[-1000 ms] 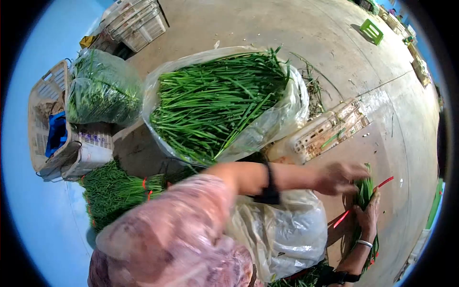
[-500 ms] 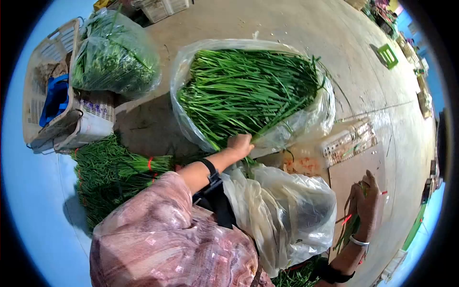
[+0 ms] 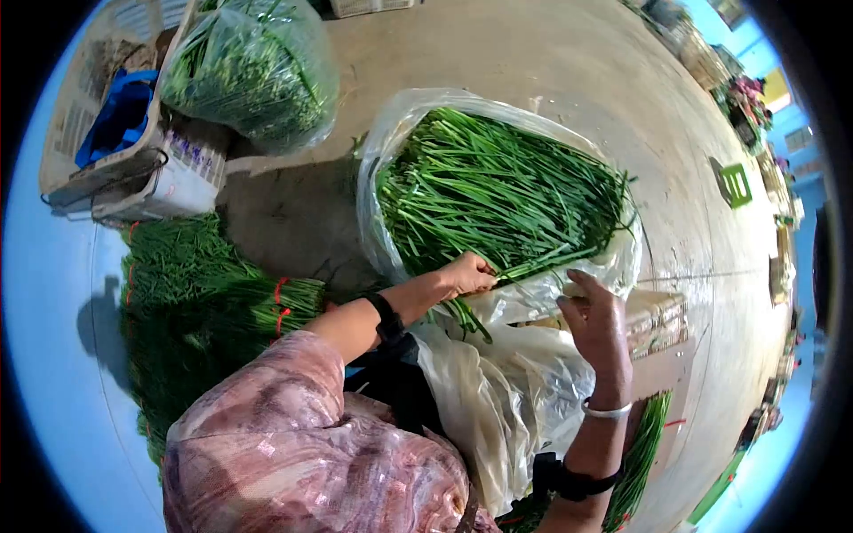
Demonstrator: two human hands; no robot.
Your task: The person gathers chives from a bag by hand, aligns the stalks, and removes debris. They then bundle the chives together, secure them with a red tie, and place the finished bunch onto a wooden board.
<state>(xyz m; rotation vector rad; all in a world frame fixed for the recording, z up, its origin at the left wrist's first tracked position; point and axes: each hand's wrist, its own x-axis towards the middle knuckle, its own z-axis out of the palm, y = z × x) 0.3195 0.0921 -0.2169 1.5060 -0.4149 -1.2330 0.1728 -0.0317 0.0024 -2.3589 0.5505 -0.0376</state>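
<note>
Left hand (image 3: 466, 274) — fingertips lost among the chive stalks (image 3: 498, 191). Tied bundle (image 3: 646, 449) lies partly behind the right forearm (image 3: 604, 444). Bagged greens (image 3: 249, 71) and white crate (image 3: 191, 164) are clipped by the lens edge. Far stalls (image 3: 751, 98) — too small to identify.

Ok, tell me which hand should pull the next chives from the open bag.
Left. The left hand grips chives at the mouth of the bag; the right hand hovers open beside it, empty.
</note>
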